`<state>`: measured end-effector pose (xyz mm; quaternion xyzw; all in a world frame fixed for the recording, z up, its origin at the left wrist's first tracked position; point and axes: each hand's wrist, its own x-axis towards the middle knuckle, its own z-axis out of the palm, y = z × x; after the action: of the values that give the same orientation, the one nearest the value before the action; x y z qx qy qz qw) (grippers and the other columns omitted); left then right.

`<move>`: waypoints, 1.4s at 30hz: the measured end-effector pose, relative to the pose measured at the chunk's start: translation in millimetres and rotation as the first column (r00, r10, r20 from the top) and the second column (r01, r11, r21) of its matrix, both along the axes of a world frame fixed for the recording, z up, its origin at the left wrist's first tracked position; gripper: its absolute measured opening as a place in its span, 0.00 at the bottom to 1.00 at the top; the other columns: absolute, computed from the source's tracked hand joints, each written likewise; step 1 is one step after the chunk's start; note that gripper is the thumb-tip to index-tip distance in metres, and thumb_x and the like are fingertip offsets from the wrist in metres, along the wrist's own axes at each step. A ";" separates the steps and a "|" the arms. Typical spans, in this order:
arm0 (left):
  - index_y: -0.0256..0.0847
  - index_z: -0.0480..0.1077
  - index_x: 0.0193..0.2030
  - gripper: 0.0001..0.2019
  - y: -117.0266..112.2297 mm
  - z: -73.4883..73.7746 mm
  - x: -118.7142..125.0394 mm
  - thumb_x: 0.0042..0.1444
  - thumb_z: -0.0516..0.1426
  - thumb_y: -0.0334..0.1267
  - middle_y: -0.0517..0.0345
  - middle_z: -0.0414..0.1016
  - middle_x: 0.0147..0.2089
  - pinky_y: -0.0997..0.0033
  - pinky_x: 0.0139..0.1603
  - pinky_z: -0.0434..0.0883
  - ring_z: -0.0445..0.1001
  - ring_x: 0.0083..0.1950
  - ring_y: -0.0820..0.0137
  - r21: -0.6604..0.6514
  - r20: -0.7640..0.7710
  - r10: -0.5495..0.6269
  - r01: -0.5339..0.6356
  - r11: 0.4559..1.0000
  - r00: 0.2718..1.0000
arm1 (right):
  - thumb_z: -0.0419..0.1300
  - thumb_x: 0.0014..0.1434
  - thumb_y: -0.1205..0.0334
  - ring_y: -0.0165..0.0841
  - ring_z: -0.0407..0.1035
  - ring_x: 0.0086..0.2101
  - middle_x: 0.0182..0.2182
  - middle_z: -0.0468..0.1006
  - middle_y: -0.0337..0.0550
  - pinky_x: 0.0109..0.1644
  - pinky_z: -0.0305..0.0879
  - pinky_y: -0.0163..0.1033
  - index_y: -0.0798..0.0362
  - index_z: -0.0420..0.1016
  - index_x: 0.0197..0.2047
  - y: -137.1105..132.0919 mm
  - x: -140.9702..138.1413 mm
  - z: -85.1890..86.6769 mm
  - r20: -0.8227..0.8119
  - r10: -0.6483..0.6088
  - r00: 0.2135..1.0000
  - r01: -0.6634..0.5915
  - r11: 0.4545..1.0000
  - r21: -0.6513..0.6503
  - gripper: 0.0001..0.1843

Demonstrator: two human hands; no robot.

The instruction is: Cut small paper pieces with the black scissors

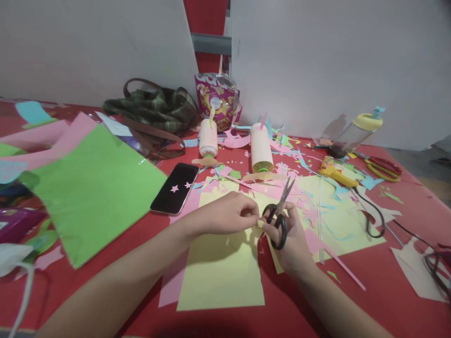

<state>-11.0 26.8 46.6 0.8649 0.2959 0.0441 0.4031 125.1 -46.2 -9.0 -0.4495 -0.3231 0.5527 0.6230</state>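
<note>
My right hand [294, 239] holds a pair of scissors [283, 202] by the black handles, blades pointing up and away from me. Close beside it, my left hand [234, 213] is closed in a pinch, its fingertips almost meeting the right fingers. Whatever sits between those fingertips is too small to name. Beneath both hands lies a sheet of pale yellow paper [221, 277], over pink paper [172, 286]. Just beyond stand two paper-wrapped cylinders, a left one [208, 136] and a right one [260, 145], each with a strip sticking up from its top.
A phone [172, 192] with small pink stars on it lies left, beside green paper [95, 188]. To the right are a yellow glue gun [336, 174], its cord, a glue stick [320, 216], red-and-yellow-handled scissors [384, 168] and a clear bottle [355, 134]. A snack bag [218, 101] stands behind.
</note>
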 end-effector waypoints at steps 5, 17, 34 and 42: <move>0.36 0.66 0.27 0.10 -1.1 -1.5 1.0 0.47 0.46 0.36 0.63 0.61 0.22 0.80 0.22 0.54 0.57 0.22 0.78 -0.063 0.015 -0.011 0.012 0.998 1.000 | 0.60 0.41 0.73 0.24 0.62 0.28 0.28 0.65 0.32 0.30 0.59 0.29 0.47 0.56 0.31 -0.2 0.5 1.4 -0.004 -0.035 0.999 0.035 0.999 0.005 0.18; 0.35 0.65 0.24 0.11 -4.7 -4.5 6.7 0.49 0.46 0.37 0.63 0.61 0.20 0.79 0.22 0.53 0.57 0.22 0.78 -0.050 0.040 0.031 -0.029 0.998 0.999 | 0.60 0.42 0.72 0.24 0.62 0.28 0.29 0.64 0.32 0.30 0.58 0.29 0.46 0.56 0.31 -0.1 0.5 1.2 -0.024 -0.038 0.999 0.038 0.999 0.017 0.18; 0.36 0.63 0.25 0.10 3.0 4.7 -1.7 0.50 0.46 0.35 0.64 0.60 0.23 0.79 0.25 0.58 0.59 0.24 0.79 -0.072 0.273 0.301 -0.293 0.953 0.914 | 0.58 0.43 0.50 0.31 0.60 0.28 0.30 0.61 0.38 0.33 0.56 0.36 0.46 0.55 0.35 -4.5 -1.7 -2.1 0.033 0.327 0.944 -0.329 0.940 0.088 0.19; 0.35 0.63 0.24 0.10 1.3 3.6 0.7 0.51 0.45 0.34 0.63 0.61 0.22 0.79 0.25 0.59 0.60 0.24 0.79 -0.057 0.250 0.261 -0.255 0.965 0.933 | 0.58 0.44 0.50 0.30 0.60 0.28 0.30 0.61 0.38 0.30 0.55 0.34 0.46 0.56 0.35 -3.9 -1.3 -0.6 0.022 0.331 0.943 -0.332 0.939 0.087 0.18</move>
<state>-10.3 28.1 50.2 0.8010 0.3528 0.2040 0.4386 123.8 -50.1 -9.6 -0.3623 -0.4205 0.6331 0.5396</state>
